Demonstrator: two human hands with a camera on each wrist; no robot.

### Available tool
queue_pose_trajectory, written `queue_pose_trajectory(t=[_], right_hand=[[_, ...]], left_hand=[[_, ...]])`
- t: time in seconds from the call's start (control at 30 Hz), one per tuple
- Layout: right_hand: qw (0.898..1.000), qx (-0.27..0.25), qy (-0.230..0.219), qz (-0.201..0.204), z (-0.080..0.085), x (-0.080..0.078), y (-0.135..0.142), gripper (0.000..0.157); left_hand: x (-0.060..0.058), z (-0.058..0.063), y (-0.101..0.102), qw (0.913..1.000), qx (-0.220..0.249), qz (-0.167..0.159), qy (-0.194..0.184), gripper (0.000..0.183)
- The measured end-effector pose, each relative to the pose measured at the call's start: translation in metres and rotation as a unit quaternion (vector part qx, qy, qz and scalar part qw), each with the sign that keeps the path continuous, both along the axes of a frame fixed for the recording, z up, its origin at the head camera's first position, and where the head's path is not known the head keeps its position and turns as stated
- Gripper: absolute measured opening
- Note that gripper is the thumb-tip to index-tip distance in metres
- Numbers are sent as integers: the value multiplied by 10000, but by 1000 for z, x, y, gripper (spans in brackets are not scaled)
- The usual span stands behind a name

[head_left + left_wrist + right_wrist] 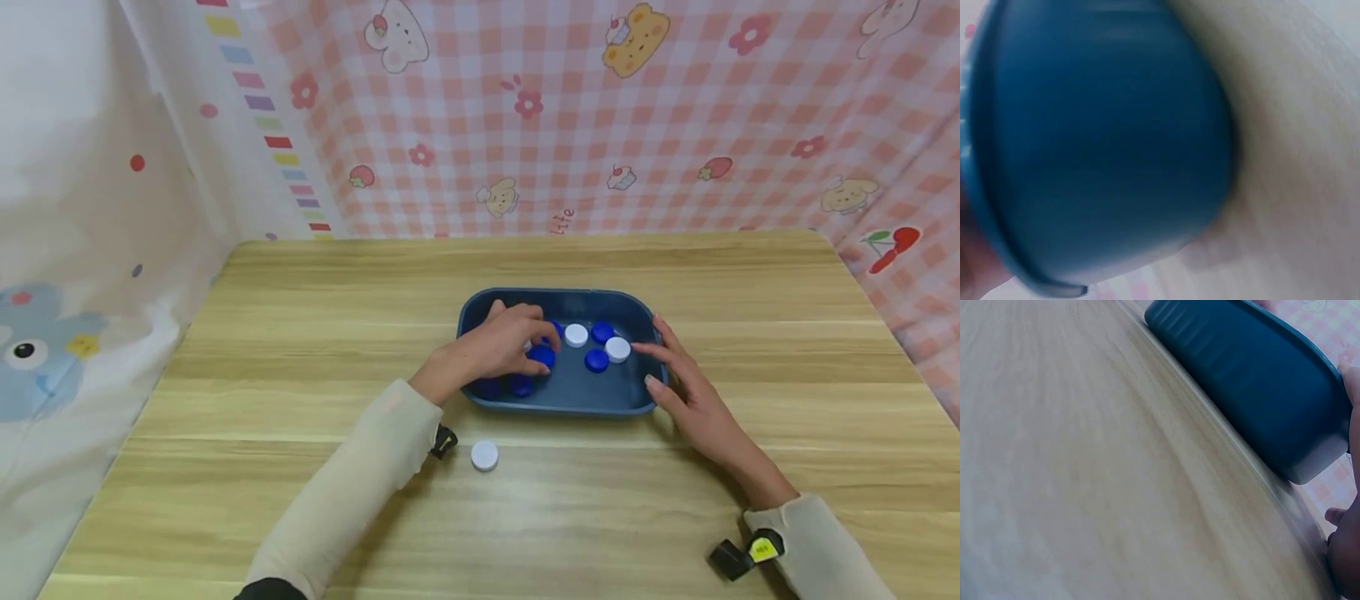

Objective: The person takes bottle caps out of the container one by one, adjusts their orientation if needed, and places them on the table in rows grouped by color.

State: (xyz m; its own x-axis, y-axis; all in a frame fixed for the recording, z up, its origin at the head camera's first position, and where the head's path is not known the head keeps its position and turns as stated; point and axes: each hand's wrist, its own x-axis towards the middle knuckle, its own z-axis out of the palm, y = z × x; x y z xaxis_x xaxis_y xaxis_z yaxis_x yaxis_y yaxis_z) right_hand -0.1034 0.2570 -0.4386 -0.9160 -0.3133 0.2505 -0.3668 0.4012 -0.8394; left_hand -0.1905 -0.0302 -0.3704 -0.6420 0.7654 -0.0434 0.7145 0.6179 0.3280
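Filling the background, a pink checked cloth hangs behind the wood-grain bench. On the bench sits a dark blue tray, long and rounded at its corners, with the blue and white discs being handled scattered over its floor. The left wrist view is mostly the tray's blurred outer wall, so it says little about the fingers.

The left grip reaches in over the tray's left end, fingers bent and thumb below, grasping a blue disc. The right grip is released, its relaxed fingers spread over the rim at the right end.

To do this step well, I would pinch the disc by its edge, thumb against fingers, and lift straight up so the knuckles don't sweep its neighbours. Another blue disc lies right behind the fingertips, so the pinch should take just one. Light steadying pressure from the right should be enough; its index finger reaches close to a white disc and could nudge it.

Outside, a lone white disc lies on the bench just in front of the tray, near the left wrist, where a trailing sleeve might brush it.
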Motion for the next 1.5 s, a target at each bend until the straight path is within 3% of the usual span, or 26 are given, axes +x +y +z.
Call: queue_pose_trajectory(t=[0.2, 0.4, 0.83, 1.23, 1.5], right_hand=[[10000, -36, -43, 27, 0, 0, 0, 43], [9999, -124, -47, 48, 2, 0, 0, 43], [9999, -107, 34, 113, 0, -2, 0, 45], [9999, -83, -27, 65, 1, 0, -1, 44], [10000, -60, -47, 42, 2, 0, -1, 44]], left_hand=[[8, 9, -8, 9998, 214, -17, -22, 28], [19, 14, -18, 9988, 269, -177, 381, 27], [61, 22, -46, 9852, 888, -617, 1328, 25], [109, 12, -67, 9911, 618, -419, 1101, 25], [131, 7, -77, 9918, 375, -463, 1127, 24]])
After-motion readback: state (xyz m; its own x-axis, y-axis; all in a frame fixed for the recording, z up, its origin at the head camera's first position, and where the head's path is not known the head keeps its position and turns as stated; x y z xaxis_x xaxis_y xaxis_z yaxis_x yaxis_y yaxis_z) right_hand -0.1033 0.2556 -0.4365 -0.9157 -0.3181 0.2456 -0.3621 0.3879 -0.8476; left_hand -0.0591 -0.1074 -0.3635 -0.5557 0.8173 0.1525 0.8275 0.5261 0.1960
